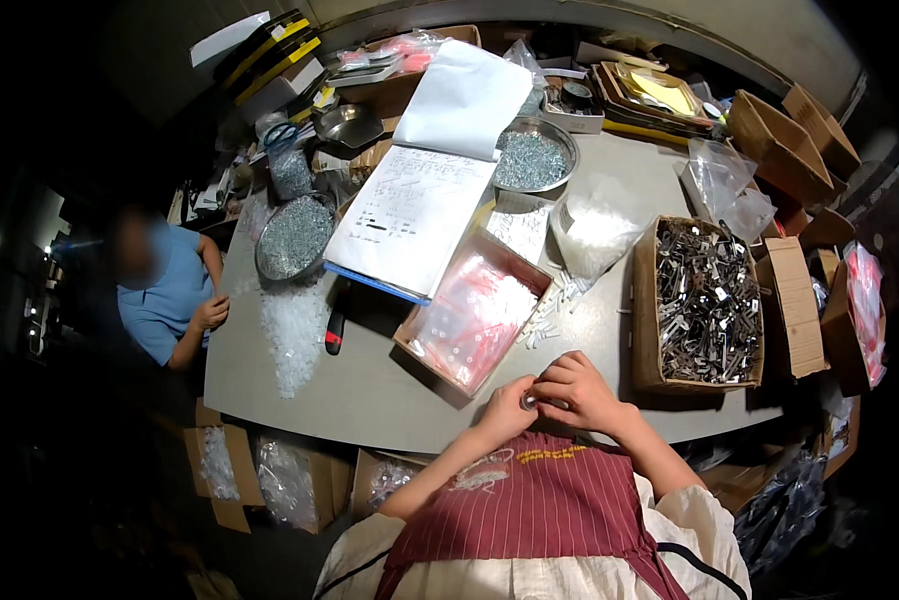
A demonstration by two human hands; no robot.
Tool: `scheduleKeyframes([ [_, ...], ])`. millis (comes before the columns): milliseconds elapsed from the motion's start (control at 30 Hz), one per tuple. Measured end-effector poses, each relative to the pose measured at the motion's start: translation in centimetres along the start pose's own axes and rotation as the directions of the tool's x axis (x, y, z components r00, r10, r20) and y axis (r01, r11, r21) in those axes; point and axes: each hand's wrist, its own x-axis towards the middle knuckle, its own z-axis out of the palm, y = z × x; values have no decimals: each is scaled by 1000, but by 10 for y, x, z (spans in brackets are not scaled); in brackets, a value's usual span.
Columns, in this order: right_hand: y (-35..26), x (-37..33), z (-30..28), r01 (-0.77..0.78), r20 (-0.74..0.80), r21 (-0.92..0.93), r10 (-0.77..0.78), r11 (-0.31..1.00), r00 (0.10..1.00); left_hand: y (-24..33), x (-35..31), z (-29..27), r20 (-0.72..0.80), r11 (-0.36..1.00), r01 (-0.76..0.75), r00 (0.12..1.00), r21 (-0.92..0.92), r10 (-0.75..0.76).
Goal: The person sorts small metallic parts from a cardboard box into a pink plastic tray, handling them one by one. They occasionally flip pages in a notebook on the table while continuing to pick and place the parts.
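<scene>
My left hand (506, 408) and my right hand (579, 396) meet at the table's near edge, just above the apron. Between their fingertips is a small round part (528, 402), dark with a pale middle; its exact kind is too small to make out. My left fingers are closed round it, and the bent fingers of my right hand press in from the other side. Just beyond them stands a cardboard box (406, 341) holding clear and pink plastic bags. Small white plastic tubes (543, 330) lie loose beside that box.
Rightward is a carton (646, 350) of metal clips. An open bag of white pieces (597, 232), a notebook (399, 215) and bowls of small metal parts (296, 238) (536, 160) lie farther back. A red-and-black handle (335, 332) rests near white pieces (291, 340). Someone in blue (169, 290) is at left.
</scene>
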Motion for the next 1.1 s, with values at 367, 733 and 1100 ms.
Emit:
scheduleKeyframes([
  [367,-24,-13,-9,-66,135,-89,78,994,988,27,3,-6,82,995,-93,993,44,90],
  [733,58,-66,-116,-814,-471,-475,684,335,557,23,-1,-9,-24,982,-84,996,172,89],
  [1100,95,-103,-109,-852,-506,-285,686,439,523,47,10,-11,152,968,188,975,-164,-164],
])
